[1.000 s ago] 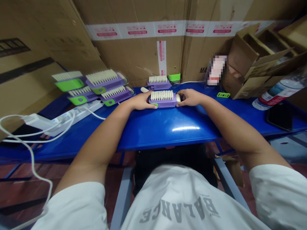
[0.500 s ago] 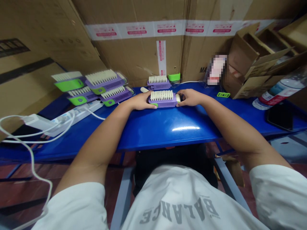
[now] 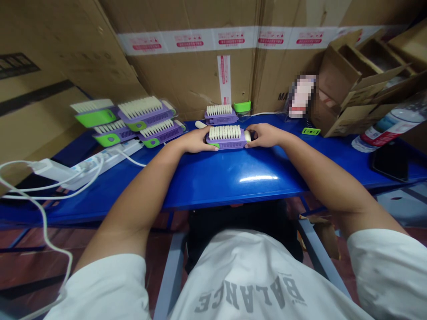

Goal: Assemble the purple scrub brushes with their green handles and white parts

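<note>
A purple brush with cream bristles [image 3: 225, 138] lies on the blue table [image 3: 230, 182], bristles up. My left hand [image 3: 200, 141] grips its left end, and my right hand [image 3: 264, 135] grips its right end. A cream cylindrical piece [image 3: 247, 136] sits at that right end, against my right fingers. Just behind stands a similar purple brush [image 3: 221, 114], with a loose cream piece [image 3: 200, 125] near it. Farther left, several more purple brushes [image 3: 162, 132] lie in a stack, some with bright green parts [image 3: 96, 118].
A white power strip [image 3: 106, 156] with a charger and tangled white cables lies at the left. Cardboard cartons [image 3: 193, 75] form the back wall. To the right are a small green clip [image 3: 311, 131], a pixelated packet, open boxes, a plastic bottle [image 3: 388, 126] and a black phone [image 3: 390, 161].
</note>
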Motion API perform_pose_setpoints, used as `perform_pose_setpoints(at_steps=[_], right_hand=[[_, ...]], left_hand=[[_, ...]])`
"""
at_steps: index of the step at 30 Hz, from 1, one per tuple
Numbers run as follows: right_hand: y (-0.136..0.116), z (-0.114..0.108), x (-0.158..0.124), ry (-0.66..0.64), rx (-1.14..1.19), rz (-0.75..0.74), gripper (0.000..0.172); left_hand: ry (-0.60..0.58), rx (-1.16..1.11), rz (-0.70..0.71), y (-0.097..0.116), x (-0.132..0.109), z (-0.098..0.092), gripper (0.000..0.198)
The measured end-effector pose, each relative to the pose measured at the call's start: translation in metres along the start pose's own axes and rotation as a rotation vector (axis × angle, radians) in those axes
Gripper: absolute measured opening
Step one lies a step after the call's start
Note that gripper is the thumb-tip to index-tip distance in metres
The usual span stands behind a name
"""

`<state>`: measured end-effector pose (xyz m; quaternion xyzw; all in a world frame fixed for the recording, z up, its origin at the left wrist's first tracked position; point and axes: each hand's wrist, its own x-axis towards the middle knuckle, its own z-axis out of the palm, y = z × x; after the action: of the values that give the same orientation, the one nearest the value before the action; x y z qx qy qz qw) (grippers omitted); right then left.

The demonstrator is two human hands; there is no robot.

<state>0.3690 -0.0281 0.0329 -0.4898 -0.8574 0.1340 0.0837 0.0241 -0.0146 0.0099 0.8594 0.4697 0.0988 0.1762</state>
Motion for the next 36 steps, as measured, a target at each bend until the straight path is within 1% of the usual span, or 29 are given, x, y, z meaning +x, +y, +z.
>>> perform_pose_setpoints(at_steps=[11, 16, 25, 36], right_hand=[[-0.0019, 0.0019, 0.0004, 0.01, -0.039, -0.016, 0.074], [0.0003, 0.0026, 0.0012, 0.018, -0.011, -0.015, 0.073], [0.0004, 0.0038, 0.0008, 0.037, 0.003, -0.022, 0.075], [0.0017, 0.0064, 0.0012, 0.064, 0.029, -0.02, 0.078]], left_hand=[[-0.004, -0.01, 0.01, -0.001, 0.0004, 0.0007, 0.107], [-0.003, -0.016, 0.013, -0.0007, 0.0008, 0.0005, 0.107], [0.002, -0.041, 0.018, -0.0026, 0.0013, 0.0012, 0.106], [0.001, -0.004, 0.018, -0.0022, 0.0008, 0.0008, 0.105]])
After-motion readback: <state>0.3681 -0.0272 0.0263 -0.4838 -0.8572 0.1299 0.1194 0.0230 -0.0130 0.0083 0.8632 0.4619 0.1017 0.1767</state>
